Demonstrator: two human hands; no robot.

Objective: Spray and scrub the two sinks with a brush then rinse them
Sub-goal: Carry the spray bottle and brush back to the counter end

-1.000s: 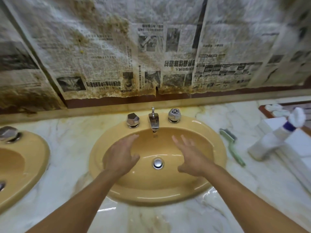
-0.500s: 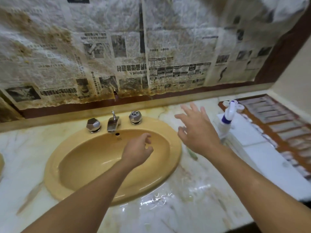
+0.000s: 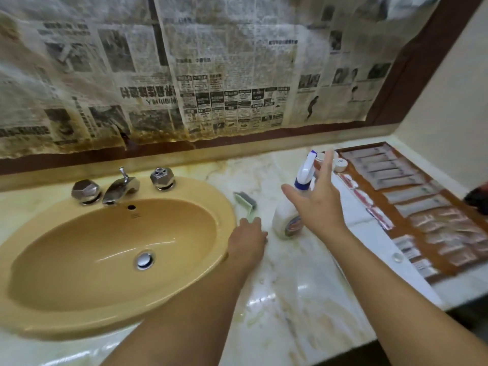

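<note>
The left hand (image 3: 247,240) is resting on the marble desk (image 3: 287,299) just right of the sink (image 3: 113,254), covering the near end of the green brush (image 3: 247,204); its fingers are hidden under the back of the hand, so I cannot tell whether they are closing on the handle or only touching it; the brush head is lying further back, pointing away from the person, between the sink rim and the spray bottle (image 3: 289,212).

The right hand (image 3: 318,204) is hovering in front of the spray bottle with its fingers (image 3: 327,165) spread and straight, holding nothing; whether the palm is touching the bottle cannot be told; the bottle is standing upright on the desk, white with a blue collar, its trigger head showing above the hand.

The sink is sitting in the desk, a mustard-yellow oval with a metal drain plug (image 3: 144,260) in the bottom; a tap (image 3: 120,187) is standing at its back rim between two faceted metal knobs; stained newspaper (image 3: 211,75) is covering the wall behind; a brown tray (image 3: 435,207) of small packets is lying at the far right of the desk.
</note>
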